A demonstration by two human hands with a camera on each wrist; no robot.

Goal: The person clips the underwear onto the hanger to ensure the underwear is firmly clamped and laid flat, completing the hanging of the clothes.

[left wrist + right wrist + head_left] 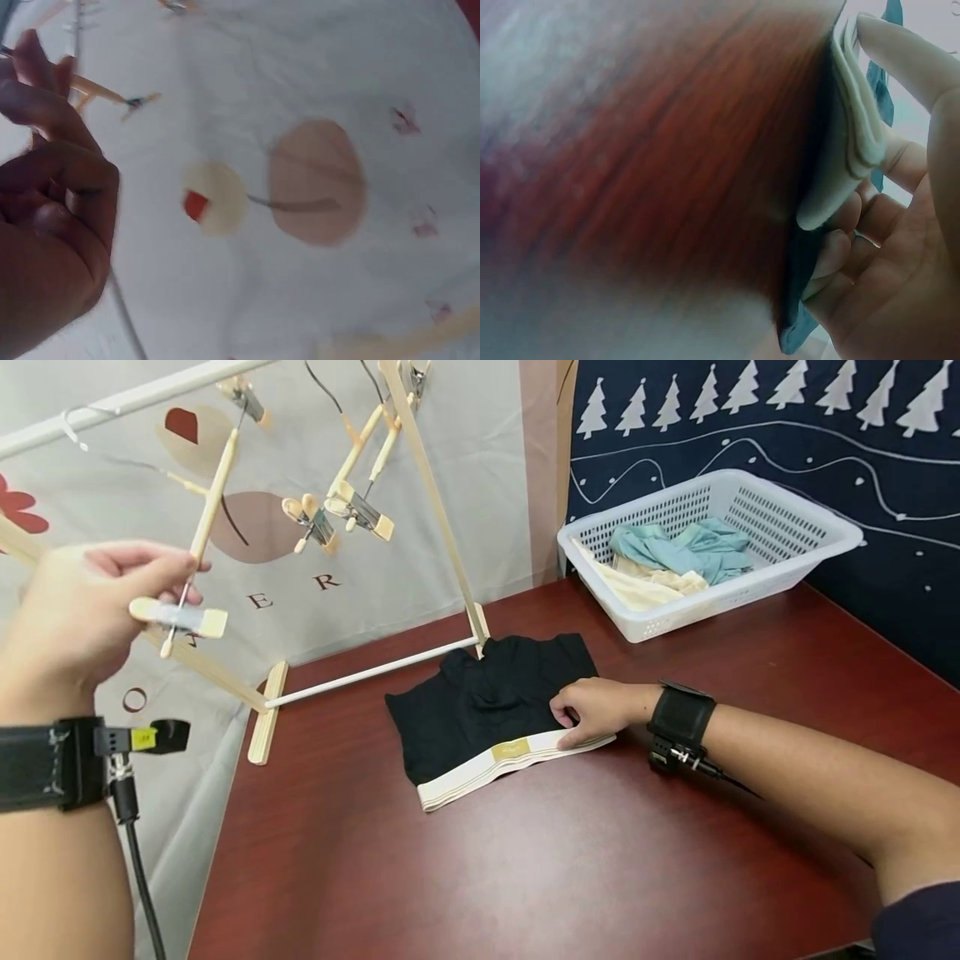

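Note:
Black underwear (487, 702) with a cream waistband (495, 770) lies flat on the dark red table (525, 868). My right hand (596, 710) grips its right waistband corner, thumb on top and fingers curled under the cream band (851, 127). My left hand (82, 610) is raised at the left and pinches a wooden clip hanger (180, 617) that hangs from the white rail (135, 397) of a wooden drying rack (442, 518). In the left wrist view my curled fingers (52, 187) fill the left side.
Two more clip hangers (337, 514) dangle from the rack. A white plastic basket (712, 547) with teal and cream clothes stands at the back right. A printed cloth (300, 585) hangs behind the rack, and a dark tree-patterned cloth (787, 418) hangs behind the basket.

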